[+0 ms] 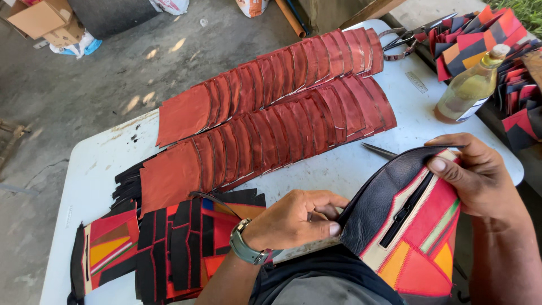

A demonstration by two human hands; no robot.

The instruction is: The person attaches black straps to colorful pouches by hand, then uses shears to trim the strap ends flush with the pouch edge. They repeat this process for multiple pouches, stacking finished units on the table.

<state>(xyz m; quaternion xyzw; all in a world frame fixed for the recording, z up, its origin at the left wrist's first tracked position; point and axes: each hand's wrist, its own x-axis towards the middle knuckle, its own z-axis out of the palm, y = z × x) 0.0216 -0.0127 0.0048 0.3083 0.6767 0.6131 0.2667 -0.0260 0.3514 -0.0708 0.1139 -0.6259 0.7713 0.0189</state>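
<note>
- At nine o'clock on the white worktop (84, 169): patchwork leather panels (164, 243) in black, red, orange and yellow, laid overlapping, their left edge running over the worktop's rim.
- Just above those, toward ten o'clock: a stack of black leather strips (127, 183) poking out from under the lower red row.
- Across the centre, from eight o'clock up toward one o'clock: two long rows of red leather squares (271, 107), fanned like shingles, each piece overlapping the next, the rows lying side by side and touching.
- At six o'clock: left hand (296, 217), grey wristwatch (245, 245) on the wrist, fingers curled shut, pinching the lower left edge of the patchwork pouch (418, 237).
- At five o'clock: that pouch held off the worktop between both hands, black leather lining folded outward, a black zipper (406, 212) running diagonally, cream, red, orange and green patches below.
- Just above the pouch, near centre right: a thin dark metal blade tip (378, 149) lying on the worktop; rest hidden behind the pouch.
- At three o'clock: right hand (480, 175), fingers closed on the pouch's top edge, thumb pressed flat beside the zipper.
- At two o'clock: a glass bottle (468, 90) of yellowish liquid, tilted, standing near the worktop's edge.
- At one o'clock: scissors (403, 42) beside the far end of the upper red row; a heap of patchwork pieces (508, 56) to the right.
</note>
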